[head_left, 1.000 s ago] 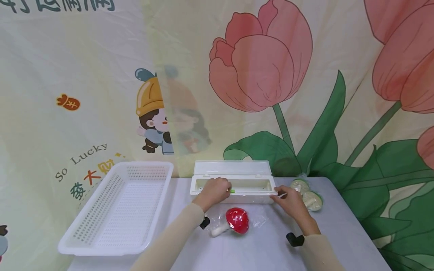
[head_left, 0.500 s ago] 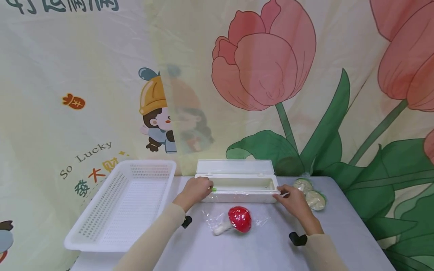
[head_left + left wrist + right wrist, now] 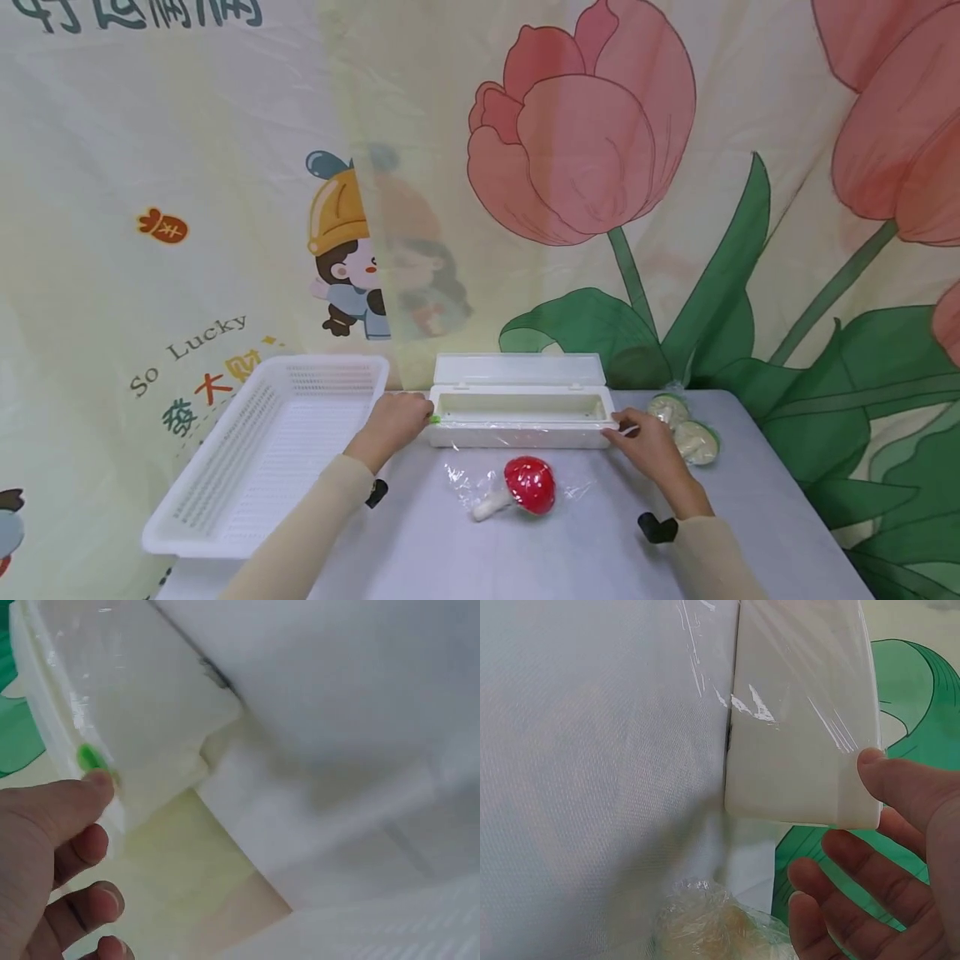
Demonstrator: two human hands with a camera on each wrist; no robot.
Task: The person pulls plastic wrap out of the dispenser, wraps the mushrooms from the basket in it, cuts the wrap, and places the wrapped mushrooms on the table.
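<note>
A long white cling film dispenser (image 3: pixel 517 436) stands at the table's back with its lid (image 3: pixel 517 369) raised. At its left end my left hand (image 3: pixel 392 423) pinches the small green slide cutter (image 3: pixel 90 757) on the front edge, thumb on top. My right hand (image 3: pixel 651 454) grips the right front corner, its thumb (image 3: pixel 877 766) on the edge and the other fingers beyond it. Clear film (image 3: pixel 757 705) hangs down the front of the box. Before it on the table lies a toy-like red-capped mushroom (image 3: pixel 529 485) with a white stem, on clear film.
A white perforated plastic basket (image 3: pixel 378 392) stands on the left of the table. Two round pale pieces with green rims (image 3: pixel 697 443), wrapped in film, lie at the right, near my right hand. A printed cloth (image 3: pixel 420 125) hangs behind the table.
My left hand has slid left with the green slide cutter, from near the middle of the dispenser to its left end. My right hand keeps its place at the right corner.
</note>
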